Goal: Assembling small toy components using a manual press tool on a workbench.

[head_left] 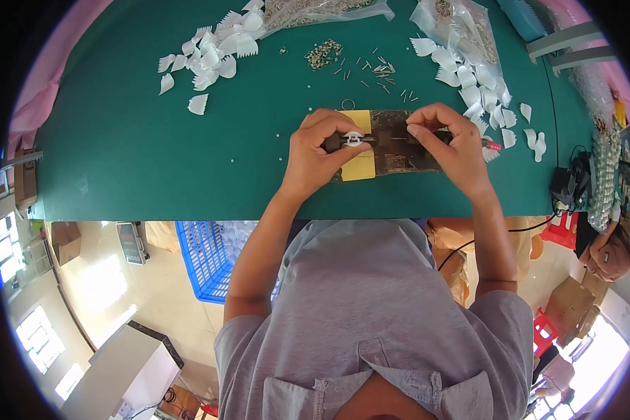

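Pinching a small white plastic clip [353, 138] with our left hand [315, 157], we steady it on the dark jig block [399, 143] while our right hand [451, 147] nips a thin pin.

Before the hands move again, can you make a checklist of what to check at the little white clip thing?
1. White clip piece pinched in the left hand: ok.
2. Right hand on the dark jig block: ok.
3. Block sits on the green table, partly over the yellow pad: ok.
4. Small metal pins within reach, loose beyond the block: ok.
5. White comb-shaped pieces piled apart from the work spot: ok.
6. Pin seated straight in the clip: cannot tell, fingers hide it.
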`<act>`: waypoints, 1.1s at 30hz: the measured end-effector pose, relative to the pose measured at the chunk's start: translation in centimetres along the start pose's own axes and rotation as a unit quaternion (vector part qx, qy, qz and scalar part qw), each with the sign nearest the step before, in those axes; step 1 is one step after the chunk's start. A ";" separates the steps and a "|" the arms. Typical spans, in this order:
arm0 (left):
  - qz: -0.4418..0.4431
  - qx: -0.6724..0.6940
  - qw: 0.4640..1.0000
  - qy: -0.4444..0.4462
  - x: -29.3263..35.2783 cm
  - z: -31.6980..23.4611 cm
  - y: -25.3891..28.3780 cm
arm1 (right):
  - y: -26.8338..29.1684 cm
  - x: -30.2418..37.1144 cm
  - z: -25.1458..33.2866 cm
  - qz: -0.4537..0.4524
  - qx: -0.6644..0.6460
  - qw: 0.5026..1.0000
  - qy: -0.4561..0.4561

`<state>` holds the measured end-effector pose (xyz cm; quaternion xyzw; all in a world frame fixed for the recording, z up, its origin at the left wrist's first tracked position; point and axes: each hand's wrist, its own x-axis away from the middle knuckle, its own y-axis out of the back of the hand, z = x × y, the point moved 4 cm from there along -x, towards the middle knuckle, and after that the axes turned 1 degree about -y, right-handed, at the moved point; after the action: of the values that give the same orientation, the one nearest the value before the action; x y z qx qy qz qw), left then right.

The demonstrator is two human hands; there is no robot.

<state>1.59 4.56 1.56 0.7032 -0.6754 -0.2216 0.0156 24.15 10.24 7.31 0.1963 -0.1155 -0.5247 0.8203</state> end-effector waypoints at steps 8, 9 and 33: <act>-0.005 -0.006 1.000 0.020 0.4 0.3 0.0 | 1.6 2.4 -0.9 -0.165 0.060 0.984 0.023; -0.010 -0.027 1.000 0.010 0.4 0.0 0.1 | 1.9 2.7 -1.5 -0.181 0.059 0.981 0.024; -0.023 -0.041 0.999 -0.024 0.1 -0.5 0.4 | 13.8 2.6 -6.4 -0.259 -0.101 0.944 0.176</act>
<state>1.36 4.29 2.10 0.7115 -0.6498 -0.2664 0.0234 39.02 14.31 7.62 0.2247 0.1390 -0.6853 0.6787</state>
